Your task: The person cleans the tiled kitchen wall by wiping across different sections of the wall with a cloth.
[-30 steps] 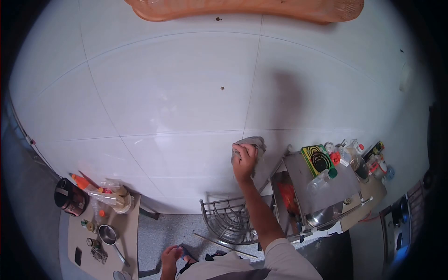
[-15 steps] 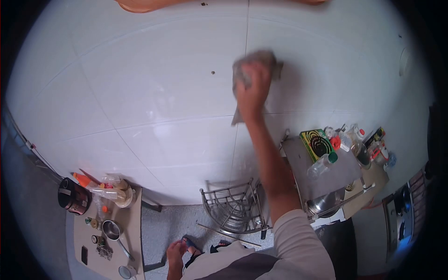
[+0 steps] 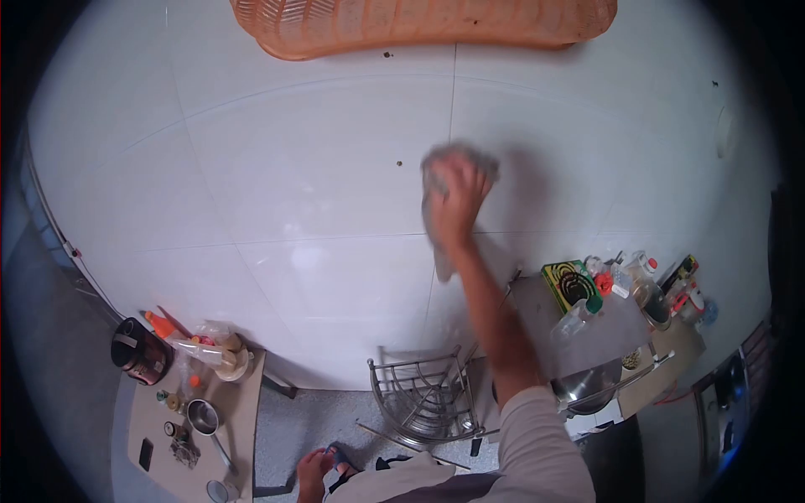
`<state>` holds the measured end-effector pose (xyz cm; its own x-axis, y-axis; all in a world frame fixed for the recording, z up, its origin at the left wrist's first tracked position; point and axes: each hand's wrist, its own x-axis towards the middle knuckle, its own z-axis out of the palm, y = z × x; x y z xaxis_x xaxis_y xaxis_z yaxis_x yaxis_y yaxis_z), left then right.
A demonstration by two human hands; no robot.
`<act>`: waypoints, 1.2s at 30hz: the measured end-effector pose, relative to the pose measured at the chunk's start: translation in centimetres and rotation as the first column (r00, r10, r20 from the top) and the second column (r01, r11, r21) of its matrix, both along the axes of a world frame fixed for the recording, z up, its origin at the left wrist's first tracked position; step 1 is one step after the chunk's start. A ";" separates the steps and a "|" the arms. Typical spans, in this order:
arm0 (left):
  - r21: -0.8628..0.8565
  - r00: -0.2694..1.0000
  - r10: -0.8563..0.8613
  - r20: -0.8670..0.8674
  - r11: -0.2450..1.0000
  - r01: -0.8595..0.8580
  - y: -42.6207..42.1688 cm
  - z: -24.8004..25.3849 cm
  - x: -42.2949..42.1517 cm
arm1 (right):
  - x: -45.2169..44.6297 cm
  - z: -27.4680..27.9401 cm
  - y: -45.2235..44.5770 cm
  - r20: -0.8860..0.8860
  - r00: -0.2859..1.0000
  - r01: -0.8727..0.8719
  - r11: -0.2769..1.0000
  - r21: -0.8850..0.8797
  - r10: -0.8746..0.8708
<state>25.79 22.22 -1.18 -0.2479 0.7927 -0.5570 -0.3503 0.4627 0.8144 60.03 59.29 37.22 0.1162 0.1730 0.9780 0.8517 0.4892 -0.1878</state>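
Observation:
Against the white tiled wall (image 3: 319, 184), my right hand (image 3: 456, 197) presses a grey cloth (image 3: 436, 230), its fingers spread over the bunched top while a loose end hangs below. Motion blurs the hand and cloth a little. A small dark spot (image 3: 399, 163) marks the wall just left of the cloth. Low in the view, my left hand (image 3: 315, 465) hangs beside my body with its fingers curled; whether it holds anything cannot be made out.
An orange plastic rack (image 3: 428, 29) is on the wall above. A metal corner rack (image 3: 419, 398) stands below. On the right, a shelf (image 3: 599, 335) holds a bottle and a green box. The left table (image 3: 235, 411) carries a saucepan, jars and a phone.
My right hand and the cloth first rose up the wall from near the shelf, then came slightly lower relative to the view. The view has tilted, showing more of the orange rack.

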 end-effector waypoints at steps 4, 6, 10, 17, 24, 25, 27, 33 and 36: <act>0.028 0.997 0.079 0.013 0.996 -0.080 0.4 -0.5 -0.2 | 0.9 11.0 1.8 -0.016 0.994 0.106 0.972 0.210 -0.105; 0.027 0.996 0.089 0.008 0.996 -0.090 0.4 -0.8 -0.1 | 1.1 12.7 2.8 -0.055 0.998 0.030 0.945 0.326 -0.013; 0.033 0.998 0.064 0.018 0.997 -0.065 0.4 -2.4 -0.2 | -0.1 5.4 1.8 0.029 0.998 0.047 0.972 0.230 -0.055; -0.028 1.000 0.024 0.005 0.999 -0.024 1.0 -1.8 0.6 | -2.2 -9.0 -0.2 0.278 0.959 -0.062 0.997 0.036 0.049; 0.007 0.998 -0.054 0.030 0.999 0.054 0.8 -2.1 0.3 | 2.0 1.2 2.3 0.281 0.958 0.011 0.990 0.139 -0.051; 0.034 0.997 -0.024 0.076 0.999 0.021 0.5 -2.8 0.1 | 3.2 3.5 2.3 0.205 0.971 0.074 0.972 0.221 -0.121; 0.007 0.997 0.017 0.082 1.000 -0.018 -0.1 -3.4 -0.1 | 5.3 7.0 2.9 0.046 0.989 0.118 0.930 0.349 -0.143; -0.033 0.998 0.064 0.020 0.997 -0.063 -0.4 -2.0 -0.1 | 7.1 4.9 3.8 -0.372 0.898 0.361 0.875 0.324 -0.233; -0.040 0.999 0.037 -0.009 0.999 -0.037 -0.9 0.3 0.0 | 3.4 -1.1 3.1 -0.343 0.913 0.308 0.926 0.217 -0.223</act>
<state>25.74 21.32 -0.90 -0.2812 0.7602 -0.5856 -0.3608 0.4817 0.7986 63.43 62.42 36.15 0.4224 -0.1624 0.8917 0.8773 0.3204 -0.3572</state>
